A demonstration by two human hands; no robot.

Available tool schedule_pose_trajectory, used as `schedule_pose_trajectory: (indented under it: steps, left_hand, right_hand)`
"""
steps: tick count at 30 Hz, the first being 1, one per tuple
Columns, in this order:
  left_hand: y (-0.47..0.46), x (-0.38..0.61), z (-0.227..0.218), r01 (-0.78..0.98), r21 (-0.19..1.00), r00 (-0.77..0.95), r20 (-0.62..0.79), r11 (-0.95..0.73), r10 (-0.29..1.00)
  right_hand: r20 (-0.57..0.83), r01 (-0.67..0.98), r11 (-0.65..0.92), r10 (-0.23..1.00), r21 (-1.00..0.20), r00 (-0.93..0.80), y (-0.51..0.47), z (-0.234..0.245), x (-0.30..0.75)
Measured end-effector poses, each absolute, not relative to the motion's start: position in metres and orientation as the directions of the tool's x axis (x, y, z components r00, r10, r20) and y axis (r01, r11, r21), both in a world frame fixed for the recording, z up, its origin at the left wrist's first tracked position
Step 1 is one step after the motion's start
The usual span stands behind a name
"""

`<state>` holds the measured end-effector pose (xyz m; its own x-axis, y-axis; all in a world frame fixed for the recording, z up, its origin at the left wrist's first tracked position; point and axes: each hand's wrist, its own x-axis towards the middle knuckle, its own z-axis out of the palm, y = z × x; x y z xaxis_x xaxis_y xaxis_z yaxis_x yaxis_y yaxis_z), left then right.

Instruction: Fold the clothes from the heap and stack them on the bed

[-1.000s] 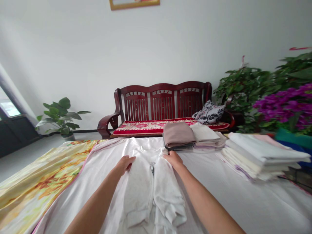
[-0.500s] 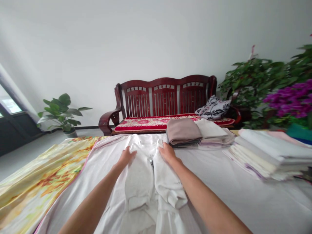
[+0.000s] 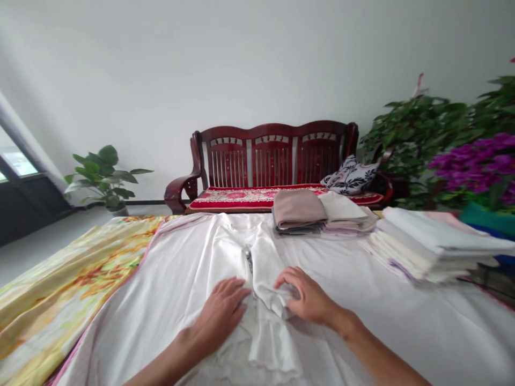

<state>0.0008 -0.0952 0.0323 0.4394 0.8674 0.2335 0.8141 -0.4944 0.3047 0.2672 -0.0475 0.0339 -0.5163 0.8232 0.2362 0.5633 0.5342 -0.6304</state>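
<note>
A white long-sleeved top lies spread on the white sheet, its two sleeves folded down over the front. Between the sleeves shows a strip of dark, shiny decoration. My left hand rests palm down over the end of the left sleeve, fingers stretched out, the cuff hidden beneath it. At the other sleeve's cuff, my right hand has bent fingers and thumb around the bunched cloth. The lower hem of the top fans out toward me below both hands.
Folded cloths, a brown stack and a white stack, sit to the right. A yellow flowered cloth lies left. Beyond stands a dark red wooden bench with a patterned cushion. Potted plants flank it.
Both hands have come back toward me, from the upper part of the top down to the sleeve ends. The right sleeve's cuff has shifted slightly inward.
</note>
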Motion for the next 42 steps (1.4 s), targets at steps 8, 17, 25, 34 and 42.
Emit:
schedule_pose_trajectory:
  steps: [8,17,25,34,42]
  left_hand:
    - [-0.122,0.049,0.065,0.911,0.158,0.375,0.076,-0.382,0.924]
    - [-0.108,0.096,0.040,0.439,0.898,0.139,-0.097,0.026,0.986]
    - [-0.139,0.080,0.039,0.145,0.948,0.373,-0.318,0.283,0.872]
    - [-0.105,0.049,0.073,0.815,0.309,0.472,0.138,-0.490,0.871]
    - [-0.080,0.075,0.069,0.861,0.306,0.423,0.015,-0.407,0.906]
  right_hand:
    - [0.177,0.441,0.342,0.911,-0.830,-0.373,-0.041,0.026,0.267]
    - [0.136,0.088,0.150,0.980,-0.985,-0.147,-0.038,0.043,0.272]
    - [0.176,0.448,0.550,0.747,-0.704,-0.641,-0.056,0.041,0.267]
    - [0.172,0.597,0.253,0.966,-0.761,-0.191,0.036,0.048,0.258]
    - [0.068,0.599,0.128,0.990,-0.791,-0.122,0.114,0.030,0.193]
